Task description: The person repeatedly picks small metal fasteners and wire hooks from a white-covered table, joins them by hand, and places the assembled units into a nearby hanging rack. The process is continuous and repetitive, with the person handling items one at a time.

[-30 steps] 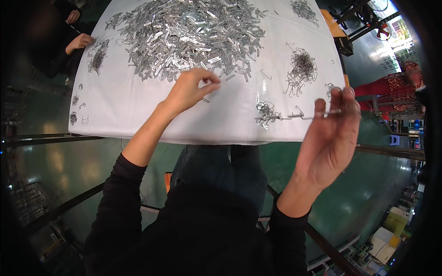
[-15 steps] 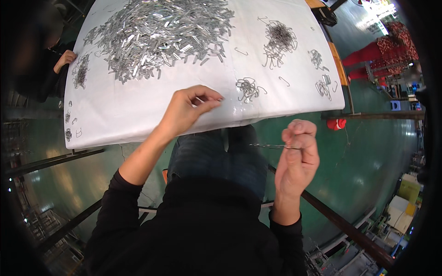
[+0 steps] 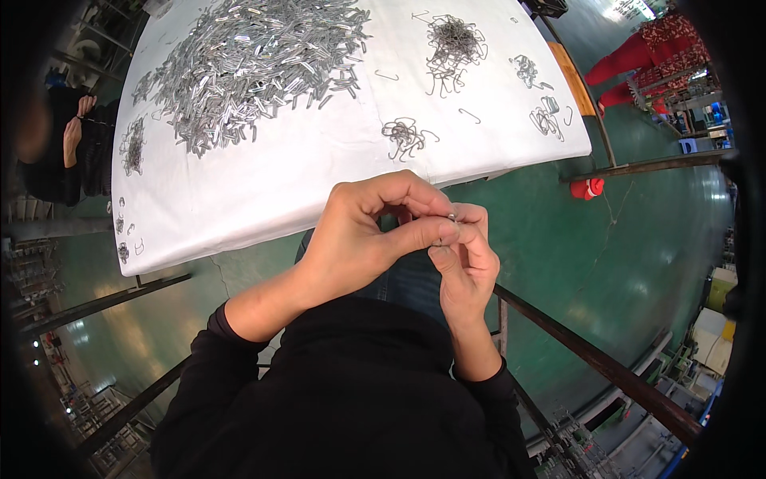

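Note:
My two hands meet just off the near edge of the table. My left hand (image 3: 359, 231) is closed in a pinch, thumb against forefinger, with a small shiny metal piece (image 3: 452, 216) showing at the tips. Pressed up to it from the right, my right hand (image 3: 469, 267) is also closed, thumb and fingers together. The thin metal rod it holds is almost wholly hidden behind the fingers. Beyond them on the white-covered table (image 3: 279, 180) lie a small heap of bent wire hooks (image 3: 404, 139) and a large pile of short silvery metal clips (image 3: 259, 68).
Further wire hooks form a bigger heap (image 3: 456, 38) at the back, with small clusters (image 3: 546, 124) by the right edge and a heap (image 3: 133, 148) at the left. Another person's hands (image 3: 73, 132) are beyond the left edge. A red bag-like object (image 3: 587, 188) lies on the green floor.
My hands have come together: the left moved right and nearer, the right moved left. The thin rod, plain in my right hand before, is now mostly covered. The table has shifted in view.

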`<state>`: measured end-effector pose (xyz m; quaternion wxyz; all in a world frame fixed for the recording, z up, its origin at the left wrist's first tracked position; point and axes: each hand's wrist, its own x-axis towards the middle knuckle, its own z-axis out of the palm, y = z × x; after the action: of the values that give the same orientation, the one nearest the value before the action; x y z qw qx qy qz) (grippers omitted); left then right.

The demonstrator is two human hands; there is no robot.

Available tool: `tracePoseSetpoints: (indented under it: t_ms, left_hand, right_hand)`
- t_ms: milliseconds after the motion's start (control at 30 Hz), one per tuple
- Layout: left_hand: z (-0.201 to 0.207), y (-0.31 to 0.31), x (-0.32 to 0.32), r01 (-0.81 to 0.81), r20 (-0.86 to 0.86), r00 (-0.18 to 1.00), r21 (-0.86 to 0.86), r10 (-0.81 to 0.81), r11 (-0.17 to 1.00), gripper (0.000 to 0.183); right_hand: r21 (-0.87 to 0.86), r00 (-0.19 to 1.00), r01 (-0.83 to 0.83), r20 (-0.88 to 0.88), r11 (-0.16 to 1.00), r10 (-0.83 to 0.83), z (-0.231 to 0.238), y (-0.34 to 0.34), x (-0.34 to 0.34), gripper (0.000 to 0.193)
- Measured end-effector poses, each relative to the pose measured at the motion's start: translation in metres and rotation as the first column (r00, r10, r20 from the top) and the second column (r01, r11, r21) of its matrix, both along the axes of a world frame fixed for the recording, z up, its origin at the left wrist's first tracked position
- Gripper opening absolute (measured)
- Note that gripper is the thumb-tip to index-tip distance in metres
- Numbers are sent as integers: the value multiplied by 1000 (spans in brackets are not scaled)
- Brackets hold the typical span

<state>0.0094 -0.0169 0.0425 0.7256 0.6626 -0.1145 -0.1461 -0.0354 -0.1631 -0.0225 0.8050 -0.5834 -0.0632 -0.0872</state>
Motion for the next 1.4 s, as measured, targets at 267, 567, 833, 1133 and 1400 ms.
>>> tracePoseSetpoints:
  t_ms: [267, 567, 833, 1133, 1400]
  left_hand:
    - [-7, 5, -3, -33, 62, 998, 50, 30, 998, 11]
    - [-35, 13, -14, -145, 216, 968, 81, 125, 986, 15]
    - [-48, 18, -27, -192, 189, 968, 117, 168, 974, 17]
    - [-57, 21, -32, -267, 247, 942, 135, 228, 954, 14]
    - [-64, 13, -29, -366, 354, 882, 103, 310, 925, 19]
  right_hand:
    - [-21, 1000, 12, -26, 1000, -13, -8, 2, 3, 13]
    - [-353, 986, -27, -161, 935, -32, -19, -25, 43, 16]
    - [-964, 978, -201, -185, 176, 100, -49, 36, 257, 20]
    - [-794, 907, -422, -379, 438, 186, -33, 28, 210, 17]
    - [-56, 895, -215, -411, 975, 174, 41, -9, 33, 11]
